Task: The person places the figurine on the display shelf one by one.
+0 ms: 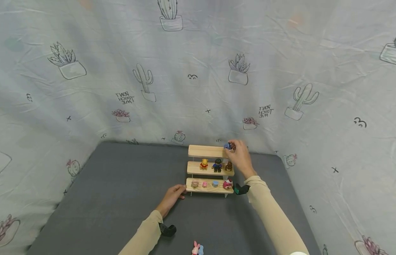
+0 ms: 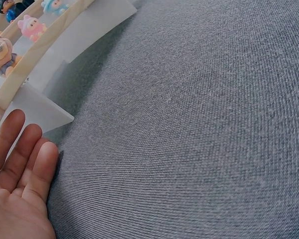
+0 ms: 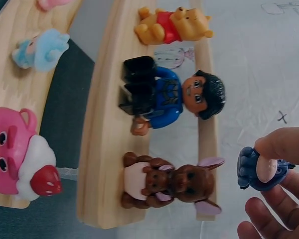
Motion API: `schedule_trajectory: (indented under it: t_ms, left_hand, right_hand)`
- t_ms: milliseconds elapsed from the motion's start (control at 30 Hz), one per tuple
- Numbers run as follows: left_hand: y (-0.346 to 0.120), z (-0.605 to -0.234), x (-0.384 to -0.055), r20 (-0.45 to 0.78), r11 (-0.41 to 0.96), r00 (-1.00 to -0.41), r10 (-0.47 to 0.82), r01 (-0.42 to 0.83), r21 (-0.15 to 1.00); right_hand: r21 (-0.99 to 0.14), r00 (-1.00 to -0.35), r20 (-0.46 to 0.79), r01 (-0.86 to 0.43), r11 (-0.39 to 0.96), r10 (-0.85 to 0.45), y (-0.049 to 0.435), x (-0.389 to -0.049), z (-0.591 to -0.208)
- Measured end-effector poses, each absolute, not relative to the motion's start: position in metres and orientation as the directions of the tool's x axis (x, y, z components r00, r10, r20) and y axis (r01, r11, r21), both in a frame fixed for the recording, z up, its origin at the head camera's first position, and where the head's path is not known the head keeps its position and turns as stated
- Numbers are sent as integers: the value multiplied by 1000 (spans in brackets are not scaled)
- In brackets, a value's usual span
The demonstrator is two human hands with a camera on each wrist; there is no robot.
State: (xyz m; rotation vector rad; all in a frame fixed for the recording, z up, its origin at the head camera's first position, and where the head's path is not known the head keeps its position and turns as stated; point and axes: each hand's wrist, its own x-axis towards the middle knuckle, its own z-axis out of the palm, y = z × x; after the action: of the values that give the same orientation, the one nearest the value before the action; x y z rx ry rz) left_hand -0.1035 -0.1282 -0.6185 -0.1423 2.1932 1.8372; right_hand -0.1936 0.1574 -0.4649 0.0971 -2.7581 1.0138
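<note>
My right hand (image 1: 240, 156) pinches a small dark blue donkey figurine (image 3: 248, 167) with a pale belly, at the right end of the wooden three-tier display stand's top tier (image 1: 204, 151). At the stand's lower left corner, my left hand (image 1: 172, 199) touches the end of the bottom tier, its visible fingers (image 2: 42, 169) fairly straight. On the middle tier sit a yellow bear in a red shirt (image 3: 172, 26), a toy man in blue (image 3: 167, 97) and a brown kangaroo figurine (image 3: 187, 183). The bottom tier carries several figurines, including a pink one with a strawberry cap (image 1: 227, 184).
A pink long-eared figurine (image 1: 195, 248) and a light blue one (image 1: 201, 250) lie at the near edge of view. Dark grey cloth (image 1: 121, 198) covers the table. Behind the stand hangs a cactus-print curtain (image 1: 191, 99).
</note>
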Motion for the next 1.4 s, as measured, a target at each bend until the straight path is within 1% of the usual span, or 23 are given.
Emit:
schedule_trajectory:
  t_ms: [200,533,700,900,1167,1300,1400]
  left_hand:
    - [-128,-618,-102,-267,186,-958,107,-245,952]
    - [-124,-620,-103,-271,200,-960,73,-252,947]
    - [-124,-618,-105,-269,209,-960,74,-249,946]
    - [-124,-617,-107,-278,206,-957,86,-256,944]
    - [-126,-619,-106,-273,226,-958,84,-248,942]
    - [-126,-618,-106,-267,228,-960,88,-242,943]
    - [-127,-616,-106,-261,229,-961,95,-234,945]
  right_hand:
    - [-624,-979,202,-128,771,2,159,-195,-471]
    - [-607,-982,186,-112,786,3,161,-200,-478]
    - [-604,-985,172,-105,790,0,161,-202,-479]
    - [-611,-988,150,-120,783,-34,159,-203,-477]
    - [-593,-988,154,-114,797,-27,158,-200,-479]
    - [-591,-980,198,-112,799,9,158,-196,-479]
    - [-603,-954,294,-142,785,53,158,-187,-475]
